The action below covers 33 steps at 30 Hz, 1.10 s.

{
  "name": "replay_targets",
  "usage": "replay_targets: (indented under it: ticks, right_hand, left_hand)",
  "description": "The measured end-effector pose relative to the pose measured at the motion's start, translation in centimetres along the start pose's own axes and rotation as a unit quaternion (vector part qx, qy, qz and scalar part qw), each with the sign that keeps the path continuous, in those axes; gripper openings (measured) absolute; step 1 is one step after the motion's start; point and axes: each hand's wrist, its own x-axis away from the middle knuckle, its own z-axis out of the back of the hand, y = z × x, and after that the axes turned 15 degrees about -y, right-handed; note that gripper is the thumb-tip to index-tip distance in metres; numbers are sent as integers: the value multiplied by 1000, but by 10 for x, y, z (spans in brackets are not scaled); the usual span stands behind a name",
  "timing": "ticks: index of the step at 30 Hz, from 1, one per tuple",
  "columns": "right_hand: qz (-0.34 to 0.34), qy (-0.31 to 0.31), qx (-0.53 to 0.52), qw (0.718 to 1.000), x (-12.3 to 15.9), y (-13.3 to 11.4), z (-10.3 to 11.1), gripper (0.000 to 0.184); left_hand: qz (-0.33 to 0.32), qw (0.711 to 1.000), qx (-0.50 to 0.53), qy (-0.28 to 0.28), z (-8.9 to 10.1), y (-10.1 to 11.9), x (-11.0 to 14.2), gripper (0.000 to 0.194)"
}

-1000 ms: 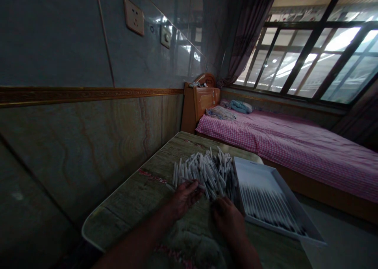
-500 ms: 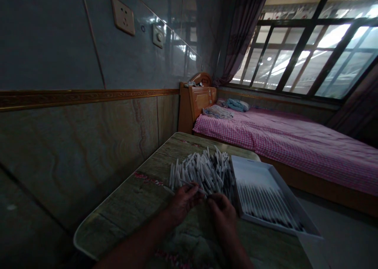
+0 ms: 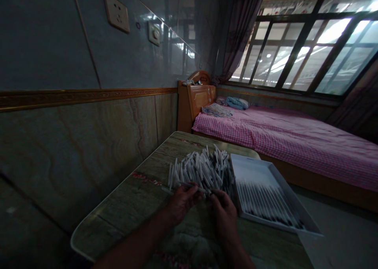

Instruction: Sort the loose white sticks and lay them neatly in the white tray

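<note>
My left hand (image 3: 182, 201) is closed around a thin whitish pen (image 3: 201, 189), which lies crosswise between my hands. My right hand (image 3: 223, 209) has its fingers pinched at the pen's right end, on a small dark part, perhaps the cap; the fingertips mostly hide it. Just beyond both hands lies a loose heap of white pens (image 3: 203, 167) on the table. To the right stands a shallow white box (image 3: 251, 165), holding a row of similar pens (image 3: 262, 202) side by side with dark ends toward me.
The table (image 3: 118, 210) has a green marbled top with rounded corners and stands near the tiled wall (image 3: 73, 143). Behind it is a bed (image 3: 280, 135) with a pink checked sheet and a wooden headboard (image 3: 201, 98). The box reaches past the table's right edge.
The view has shifted slightly. My right hand's fingers have moved a little at the pen's end. Both hands stay in nearly the same place, and the heap and box look unchanged.
</note>
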Motion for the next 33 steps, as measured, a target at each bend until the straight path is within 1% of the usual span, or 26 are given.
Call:
replay_targets:
  ticks: [2, 9, 14, 18, 27, 30, 33]
  right_hand:
    - [-7, 7, -12, 1000, 0, 0, 0, 28]
    - [-22, -5, -70, 997, 1, -3, -8, 29]
    - [-28, -10, -72, 997, 0, -5, -9, 29]
    - [-25, -4, -69, 997, 0, -8, -9, 26]
    - [-17, -4, 5, 1000, 1, -11, -9, 24]
    - [-11, -7, 30, 999, 1, -9, -9, 25]
    - [-6, -13, 80, 997, 1, -8, -9, 24]
  left_hand:
    - [0, 1000, 0, 1, 1, -1, -1, 21]
    - [0, 1000, -8, -9, 1, -1, 0, 22]
    - [-1, 1000, -12, -21, 0, -1, 1, 29]
    - [0, 1000, -20, -18, -1, -1, 2, 34]
    - [-3, 999, -32, 11, -4, 0, 4, 33]
    - [-3, 999, -34, 10, -3, -1, 3, 34]
    - [-11, 999, -51, 7, -4, -2, 4, 38]
